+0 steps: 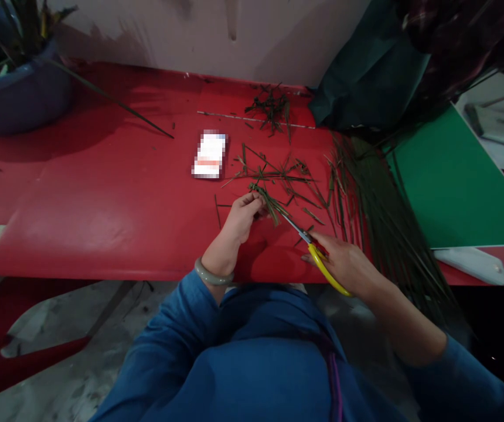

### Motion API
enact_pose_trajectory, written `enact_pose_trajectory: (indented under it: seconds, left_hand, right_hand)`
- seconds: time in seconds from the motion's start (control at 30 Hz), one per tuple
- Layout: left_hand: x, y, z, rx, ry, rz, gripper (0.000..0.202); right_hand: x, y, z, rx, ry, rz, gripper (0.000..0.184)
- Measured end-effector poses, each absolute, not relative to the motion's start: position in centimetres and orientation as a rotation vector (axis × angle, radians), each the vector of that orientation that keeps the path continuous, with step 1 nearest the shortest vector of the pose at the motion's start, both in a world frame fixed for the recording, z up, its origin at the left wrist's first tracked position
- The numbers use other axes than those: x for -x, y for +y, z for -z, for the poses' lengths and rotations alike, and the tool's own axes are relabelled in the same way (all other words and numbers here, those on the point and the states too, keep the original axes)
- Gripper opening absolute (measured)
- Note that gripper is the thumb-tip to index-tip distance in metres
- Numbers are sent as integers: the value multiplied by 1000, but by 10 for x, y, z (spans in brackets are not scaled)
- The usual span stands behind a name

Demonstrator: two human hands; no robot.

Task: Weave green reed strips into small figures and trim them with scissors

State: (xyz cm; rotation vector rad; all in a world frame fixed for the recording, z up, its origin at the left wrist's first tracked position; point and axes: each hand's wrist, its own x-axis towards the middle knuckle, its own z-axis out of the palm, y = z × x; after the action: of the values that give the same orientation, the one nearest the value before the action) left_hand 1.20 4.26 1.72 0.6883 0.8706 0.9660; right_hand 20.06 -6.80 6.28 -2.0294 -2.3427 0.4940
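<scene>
My left hand (243, 215) is closed in a pinch on a small bundle of green leaf strips (268, 202) above the red table (102, 199). My right hand (346, 264) grips yellow-handled scissors (317, 258). The blades point up and left, and their tips reach the bundle just right of my left fingers. A pale bangle sits on my left wrist.
Cut green scraps (287, 176) lie scattered beyond my hands. A sheaf of long green leaves (379, 217) lies at the right. A white card (210, 153) rests mid-table. A blue basin (19, 88) with plants stands far left, a green board (449, 176) right.
</scene>
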Motion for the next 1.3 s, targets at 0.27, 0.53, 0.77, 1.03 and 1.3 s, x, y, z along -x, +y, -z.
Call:
enact_pose_trajectory:
  seconds: [0.27, 0.53, 0.77, 1.03, 1.3]
  left_hand:
    - [-12, 43, -16, -698, 869, -985, 7]
    - [-14, 41, -19, -710, 886, -958, 6]
    - [-14, 42, -17, -716, 883, -961, 5]
    - [-14, 42, -16, -748, 879, -939, 4]
    - [-14, 41, -17, -741, 887, -933, 5]
  right_hand:
    - [-203, -69, -59, 2035, -2334, -439, 48]
    - [-200, -69, -61, 2048, -2362, -511, 43]
    - [-199, -68, -62, 2048, -2361, -511, 45]
    - [-196, -66, -63, 2076, -2339, -498, 44]
    - [-196, -66, -63, 2080, -2341, -498, 44]
